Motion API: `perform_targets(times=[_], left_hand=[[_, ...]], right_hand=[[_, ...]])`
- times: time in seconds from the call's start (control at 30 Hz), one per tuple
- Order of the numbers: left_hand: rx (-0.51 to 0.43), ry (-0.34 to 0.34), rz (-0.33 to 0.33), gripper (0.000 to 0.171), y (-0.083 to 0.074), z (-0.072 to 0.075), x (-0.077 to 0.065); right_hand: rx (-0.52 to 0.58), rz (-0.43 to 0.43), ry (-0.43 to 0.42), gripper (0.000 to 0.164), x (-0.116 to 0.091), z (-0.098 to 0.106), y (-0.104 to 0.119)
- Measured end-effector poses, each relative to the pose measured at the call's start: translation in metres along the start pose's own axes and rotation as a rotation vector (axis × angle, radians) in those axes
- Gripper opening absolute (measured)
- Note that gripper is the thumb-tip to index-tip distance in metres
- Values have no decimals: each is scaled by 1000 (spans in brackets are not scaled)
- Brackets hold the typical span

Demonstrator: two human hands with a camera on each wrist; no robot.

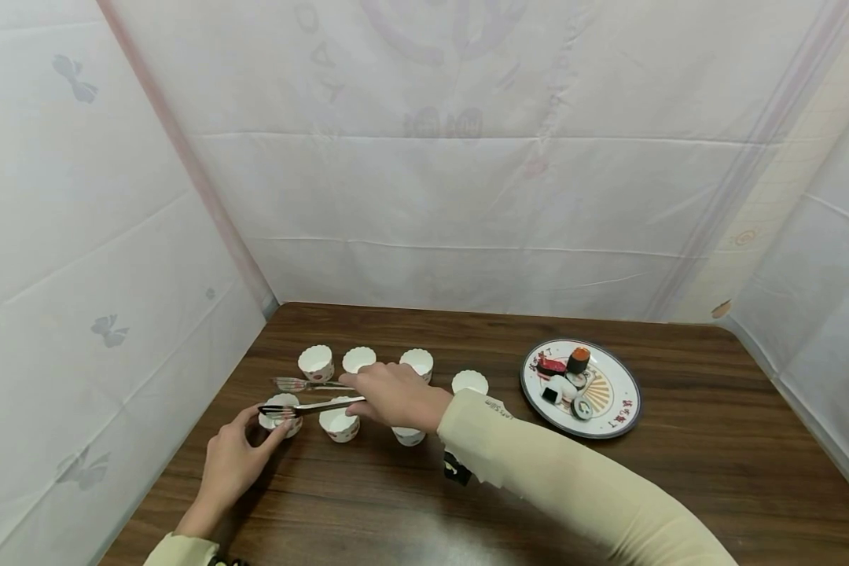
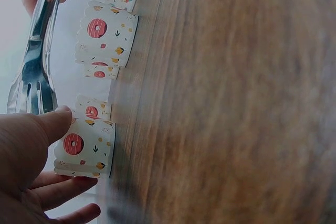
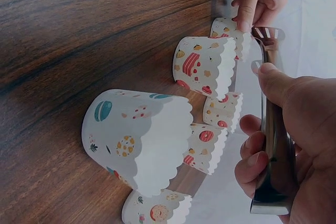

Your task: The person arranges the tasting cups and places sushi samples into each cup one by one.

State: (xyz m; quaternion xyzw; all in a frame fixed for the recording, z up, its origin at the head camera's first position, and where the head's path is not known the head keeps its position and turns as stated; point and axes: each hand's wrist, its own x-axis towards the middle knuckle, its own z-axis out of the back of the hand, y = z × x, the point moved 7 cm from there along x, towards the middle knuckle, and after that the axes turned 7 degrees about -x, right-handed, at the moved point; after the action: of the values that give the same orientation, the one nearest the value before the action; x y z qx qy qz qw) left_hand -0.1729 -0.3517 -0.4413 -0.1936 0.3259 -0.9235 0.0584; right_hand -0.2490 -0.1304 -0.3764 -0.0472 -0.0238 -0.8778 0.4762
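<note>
My right hand [image 1: 399,393] grips metal serving tongs [image 3: 274,171] around their arms, pointing them left. The tongs' slotted tips lie over the mouth of the front-left paper baking cup [image 2: 86,148], and no food shows between them. My left hand [image 1: 233,460] holds this cup at its sides, thumb on one side and fingers on the other. The cup is white with red doughnut prints and stands upright on the table. Beside it is another front-row cup [image 1: 339,427], under the tongs. My right hand and forearm partly cover the third front cup [image 1: 409,436].
Behind stand more scalloped paper cups [image 1: 316,362], in a row reaching to a cup [image 1: 470,382] near the right sleeve. A round plate [image 1: 619,385] at the right carries several sushi pieces [image 1: 578,359]. White cloth [image 1: 424,196] hangs behind the dark wooden table [image 1: 368,503].
</note>
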Motion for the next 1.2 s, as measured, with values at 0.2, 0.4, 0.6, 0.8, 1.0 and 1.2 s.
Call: perform_targets(times=[0.2, 0.4, 0.6, 0.8, 1.0, 1.2], left_hand=[[0, 13, 23, 61, 3, -1, 1], [13, -21, -12, 70, -2, 1, 0], [1, -118, -134, 74, -22, 7, -2], [-47, -177, -219, 71, -45, 8, -5], [-80, -158, -313, 69, -66, 0, -10], [-98, -81, -337, 68, -76, -15, -13]], right_hand=[[13, 8, -15, 39, -3, 4, -3], [35, 5, -29, 34, -9, 6, -13], [25, 7, -39, 40, -24, 17, -28], [89, -45, -15, 51, -46, 23, -50], [94, -84, -45, 52, -72, 30, -72], [80, -127, -85, 54, -103, 35, -94]])
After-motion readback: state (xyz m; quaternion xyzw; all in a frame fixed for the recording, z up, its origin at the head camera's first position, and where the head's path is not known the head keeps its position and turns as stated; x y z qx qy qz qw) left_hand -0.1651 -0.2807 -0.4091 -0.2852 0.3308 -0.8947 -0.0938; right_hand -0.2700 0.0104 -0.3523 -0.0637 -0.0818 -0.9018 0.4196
